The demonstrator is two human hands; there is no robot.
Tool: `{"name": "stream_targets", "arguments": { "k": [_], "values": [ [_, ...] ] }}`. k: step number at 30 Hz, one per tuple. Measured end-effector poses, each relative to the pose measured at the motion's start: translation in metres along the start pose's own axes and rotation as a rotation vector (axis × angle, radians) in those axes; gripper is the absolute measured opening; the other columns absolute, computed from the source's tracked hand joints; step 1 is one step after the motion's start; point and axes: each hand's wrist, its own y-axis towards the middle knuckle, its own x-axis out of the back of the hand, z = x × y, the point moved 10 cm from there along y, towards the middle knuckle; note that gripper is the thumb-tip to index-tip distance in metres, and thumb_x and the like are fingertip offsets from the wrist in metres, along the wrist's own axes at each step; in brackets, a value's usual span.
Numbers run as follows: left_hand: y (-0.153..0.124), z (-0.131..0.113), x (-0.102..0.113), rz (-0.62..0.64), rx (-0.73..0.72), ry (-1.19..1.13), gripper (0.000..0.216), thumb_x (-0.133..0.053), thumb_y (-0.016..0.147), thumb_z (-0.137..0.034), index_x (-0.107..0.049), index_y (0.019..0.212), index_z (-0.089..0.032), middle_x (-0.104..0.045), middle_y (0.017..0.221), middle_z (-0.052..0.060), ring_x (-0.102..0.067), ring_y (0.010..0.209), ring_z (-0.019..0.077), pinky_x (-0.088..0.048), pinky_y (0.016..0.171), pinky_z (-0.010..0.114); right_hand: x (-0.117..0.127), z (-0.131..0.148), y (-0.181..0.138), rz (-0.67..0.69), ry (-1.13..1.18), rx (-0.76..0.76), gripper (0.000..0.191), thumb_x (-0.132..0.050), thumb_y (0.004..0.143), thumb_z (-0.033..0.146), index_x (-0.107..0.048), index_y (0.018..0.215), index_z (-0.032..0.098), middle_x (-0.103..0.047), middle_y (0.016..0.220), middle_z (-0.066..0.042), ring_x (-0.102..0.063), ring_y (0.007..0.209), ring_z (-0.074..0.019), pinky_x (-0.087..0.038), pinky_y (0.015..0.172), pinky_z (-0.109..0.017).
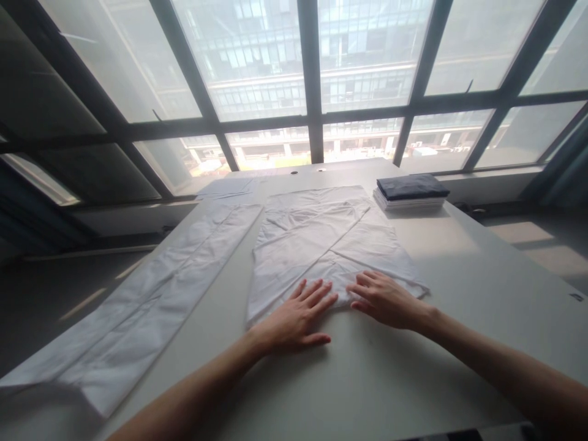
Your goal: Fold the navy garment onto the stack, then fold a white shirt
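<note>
A white garment, perhaps a shirt, lies spread on the white table in front of me, with creases and folds crossing diagonally. My left hand rests flat on its near edge, fingers spread and thumb out on the bare tabletop. Just to the right, my right hand touches the same near edge. Its fingers are partly bent, and the thumb stands apart from the index finger. I see no cloth pinched between them.
Along the table's left side lies a long white cloth, its near end by the edge. Flat pale sheets are behind it. At the back right, a dark folded cloth tops a white folded stack. Windows rise beyond the table.
</note>
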Motion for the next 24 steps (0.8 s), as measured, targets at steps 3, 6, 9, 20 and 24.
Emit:
{"name": "stream_targets", "arguments": {
  "k": [3,6,9,20,24],
  "values": [
    [-0.001,-0.008,0.008,-0.023,-0.037,-0.006,0.083,-0.055,0.099,-0.063,-0.021,0.167,-0.031,-0.022,0.172,0.010,-0.017,0.159,0.0338,-0.011,0.129,0.057,0.002,-0.003,0.000,0.012,0.004,-0.015,0.029,-0.049,0.107,0.040,-0.069,0.117,0.021,-0.063,0.100,-0.009,-0.056,0.092,-0.0250,-0.047,0.086,-0.039],
    [-0.002,-0.015,0.024,-0.108,-0.078,0.002,0.071,-0.053,0.102,-0.056,-0.029,0.165,-0.030,-0.032,0.169,0.009,-0.024,0.158,0.0302,-0.012,0.130,0.056,0.004,-0.006,0.001,0.037,0.028,-0.036,0.033,-0.047,0.108,0.042,-0.072,0.107,0.021,-0.063,0.094,-0.008,-0.057,0.089,-0.0235,-0.047,0.084,-0.037],
    [-0.006,-0.005,0.044,-0.274,-0.047,0.013,0.054,-0.049,0.106,-0.044,-0.044,0.157,-0.026,-0.048,0.161,0.010,-0.035,0.154,0.0260,-0.017,0.130,0.052,0.010,-0.009,0.001,0.057,0.053,-0.061,0.037,-0.045,0.108,0.040,-0.072,0.092,0.021,-0.063,0.089,-0.005,-0.058,0.086,-0.0210,-0.046,0.097,-0.041],
    [-0.052,0.122,0.089,-0.753,0.445,0.037,0.029,-0.043,0.103,-0.029,-0.067,0.114,-0.019,-0.072,0.122,0.011,-0.065,0.120,0.0261,-0.048,0.110,0.047,0.025,-0.037,-0.023,0.176,0.001,-0.303,0.038,-0.047,0.102,0.022,-0.063,0.068,0.018,-0.064,0.077,-0.002,-0.061,0.074,-0.0159,-0.028,0.119,-0.058],
    [-0.049,0.162,0.093,-0.745,0.488,0.022,0.031,-0.041,0.099,-0.030,-0.067,0.111,-0.017,-0.072,0.116,0.012,-0.067,0.114,0.0263,-0.052,0.104,0.043,0.029,-0.038,-0.027,0.098,0.000,-0.332,0.034,-0.047,0.104,0.024,-0.068,0.077,0.018,-0.068,0.082,-0.005,-0.064,0.079,-0.0191,-0.037,0.113,-0.051]
  ]
}}
